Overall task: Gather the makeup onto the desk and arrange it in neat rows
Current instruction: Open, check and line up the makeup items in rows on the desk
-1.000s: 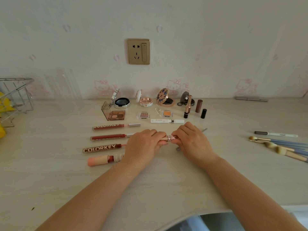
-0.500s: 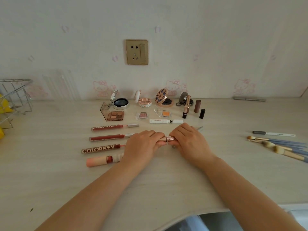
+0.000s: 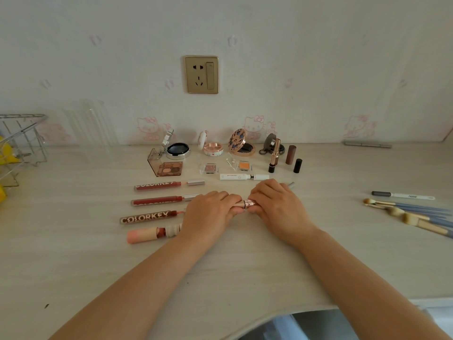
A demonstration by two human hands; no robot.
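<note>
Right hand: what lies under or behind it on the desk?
A grey stick's tip pokes out past the right hand; the rest is covered. Its fingers and the left hand grip a rose-gold tube, whose ends are hidden too.

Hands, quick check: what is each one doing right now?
Left hand: fingers curled round one end of the rose-gold tube.
Right hand: grips the tube's other end.

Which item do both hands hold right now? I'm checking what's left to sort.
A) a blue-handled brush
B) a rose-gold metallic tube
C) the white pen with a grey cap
B: the left hand and right hand both grip the rose-gold metallic tube between them, low over the pale wooden desk.
</note>
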